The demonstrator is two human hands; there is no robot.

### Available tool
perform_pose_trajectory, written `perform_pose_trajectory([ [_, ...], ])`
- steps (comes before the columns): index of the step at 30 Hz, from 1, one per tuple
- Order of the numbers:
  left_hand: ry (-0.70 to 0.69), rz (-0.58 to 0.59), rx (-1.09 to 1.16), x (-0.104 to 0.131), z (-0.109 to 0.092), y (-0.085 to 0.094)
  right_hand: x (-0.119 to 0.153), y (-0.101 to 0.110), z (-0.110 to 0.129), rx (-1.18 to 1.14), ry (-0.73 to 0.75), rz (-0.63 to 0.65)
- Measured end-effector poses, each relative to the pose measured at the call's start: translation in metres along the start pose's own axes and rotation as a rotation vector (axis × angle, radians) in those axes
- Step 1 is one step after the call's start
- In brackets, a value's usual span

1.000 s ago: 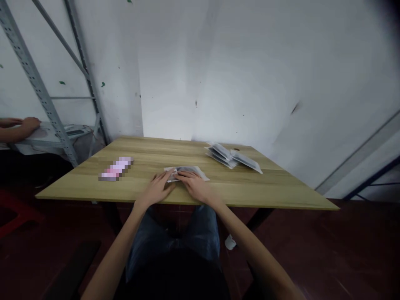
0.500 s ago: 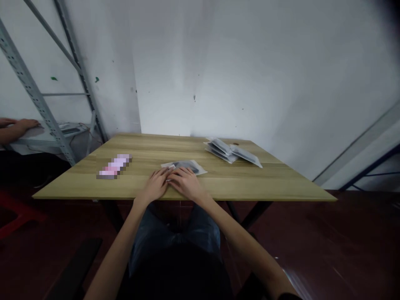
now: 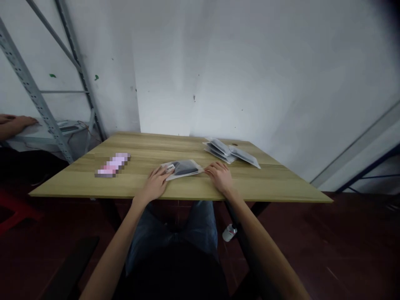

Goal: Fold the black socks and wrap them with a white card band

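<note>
Half a second back both hands lay together over the near end of the pouch; since then the right hand [image 3: 221,177] has slid off to the right and now lies flat on the table [image 3: 281,185], fingers spread and clamped on nothing, its fingertips just beside the right edge of the pouch [image 3: 184,168], whether touching I cannot tell. The left hand [image 3: 155,186] has hardly shifted: it lies palm down with its fingertips pressed on the pouch's left end, pinning it rather than gripping it.

Head view, the only one: the pouch is a clear flat bag with something dark inside, lying flat near the front edge of the table, in the middle, between the two hands. A stack [image 3: 229,152] of similar pouches sits farther back and to the right, well apart from it. A blurred pink patch [image 3: 112,165] lies on the left part of the table. At far left another person's hand [image 3: 18,123] rests on a shelf by a metal rack [image 3: 37,100].

By my reading, the pouch is being smoothed or pressed shut along its length, and that stroke looks finished. A next move would need the pouch picked up by an edge, as it lies flat against the wood.
</note>
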State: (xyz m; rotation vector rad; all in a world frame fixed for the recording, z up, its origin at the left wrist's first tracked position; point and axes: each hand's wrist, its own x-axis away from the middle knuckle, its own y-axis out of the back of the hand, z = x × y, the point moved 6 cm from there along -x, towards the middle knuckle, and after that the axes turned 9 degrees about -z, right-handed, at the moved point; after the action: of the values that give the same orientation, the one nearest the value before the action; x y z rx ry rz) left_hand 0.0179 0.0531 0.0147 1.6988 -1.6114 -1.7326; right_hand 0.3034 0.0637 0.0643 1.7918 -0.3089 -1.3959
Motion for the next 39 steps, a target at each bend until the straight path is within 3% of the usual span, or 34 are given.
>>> perform_pose_trajectory([
  [4, 0.003, 0.021, 0.012, 0.003, -0.006, 0.005, -0.006, -0.007, -0.018, 0.034, -0.215, 0.058],
  [7, -0.018, 0.069, 0.028, 0.003, -0.012, 0.009, -0.006, -0.013, -0.009, -0.017, -0.451, 0.026],
  [9, -0.050, 0.063, 0.052, 0.003, -0.018, 0.014, -0.002, -0.020, 0.004, -0.102, -0.534, 0.046],
  [13, -0.082, -0.039, 0.158, 0.002, -0.027, 0.029, 0.004, -0.034, 0.027, -0.333, -0.552, 0.125],
  [17, 0.011, -0.043, 0.306, 0.004, -0.022, 0.031, 0.005, -0.041, 0.029, -0.447, -0.586, 0.140],
  [21, 0.009, -0.103, 0.181, 0.004, -0.013, 0.027, -0.002, -0.048, 0.032, -0.488, -0.535, 0.200],
  [28, 0.044, 0.051, 0.062, 0.004, -0.007, 0.011, -0.018, -0.061, 0.038, -0.632, -0.456, 0.273],
  [33, 0.063, 0.017, 0.083, 0.005, -0.009, 0.017, -0.020, -0.071, 0.030, -0.714, -0.644, 0.261],
  [39, 0.107, 0.010, 0.079, 0.005, -0.011, 0.019, -0.022, -0.064, 0.036, -1.094, -0.751, 0.302],
])
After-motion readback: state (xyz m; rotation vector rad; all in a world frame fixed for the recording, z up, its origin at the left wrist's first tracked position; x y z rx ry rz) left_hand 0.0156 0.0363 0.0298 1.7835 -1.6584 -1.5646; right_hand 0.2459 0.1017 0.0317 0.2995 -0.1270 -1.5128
